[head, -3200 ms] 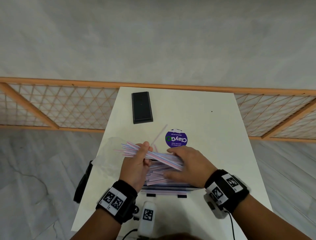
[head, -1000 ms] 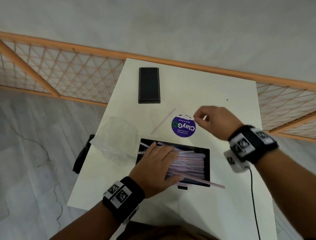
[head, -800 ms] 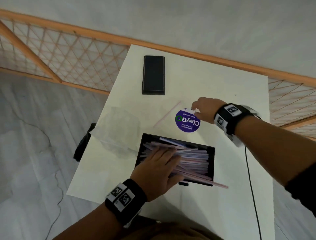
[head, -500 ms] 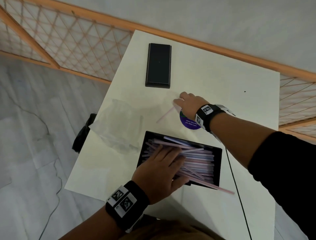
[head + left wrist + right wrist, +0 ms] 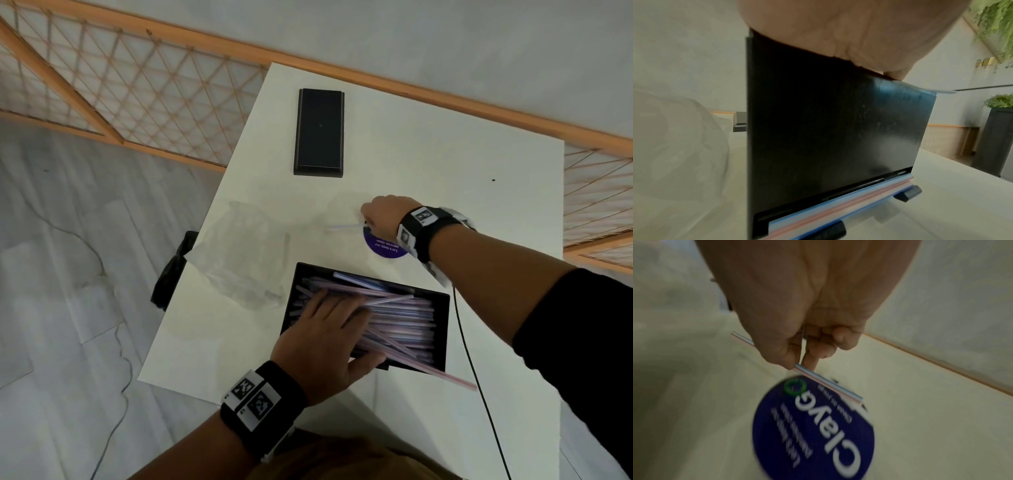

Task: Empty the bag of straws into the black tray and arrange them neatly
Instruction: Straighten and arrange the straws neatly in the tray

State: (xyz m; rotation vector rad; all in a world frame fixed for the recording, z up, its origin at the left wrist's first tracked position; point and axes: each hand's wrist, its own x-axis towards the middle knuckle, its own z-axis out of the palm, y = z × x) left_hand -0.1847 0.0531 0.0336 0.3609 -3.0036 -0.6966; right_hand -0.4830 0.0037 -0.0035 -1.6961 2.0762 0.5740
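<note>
The black tray (image 5: 443, 329) sits near the table's front edge, filled with striped straws (image 5: 400, 318). My left hand (image 5: 325, 335) lies flat on the pile with straight fingers, pressing it down. One straw (image 5: 445, 375) pokes out past the tray's front right corner. The left wrist view shows the tray's wall (image 5: 828, 121) and a straw (image 5: 838, 211) at its foot. Beyond the tray, my right hand (image 5: 382, 214) pinches a single stray straw (image 5: 342, 226) between thumb and fingers, just above the table; the right wrist view shows this straw (image 5: 826, 382) held in the fingers (image 5: 809, 360).
The empty clear plastic bag (image 5: 243, 253) lies left of the tray. A round purple sticker (image 5: 383, 245) sits under my right wrist. A second black tray (image 5: 319, 132) stands upside down at the table's far side. A cable (image 5: 479, 387) runs along the right. An orange lattice railing (image 5: 137, 99) lies beyond.
My right hand reached left across the sticker to the stray straw and took hold of it. My left hand stayed flat on the straws in the tray.
</note>
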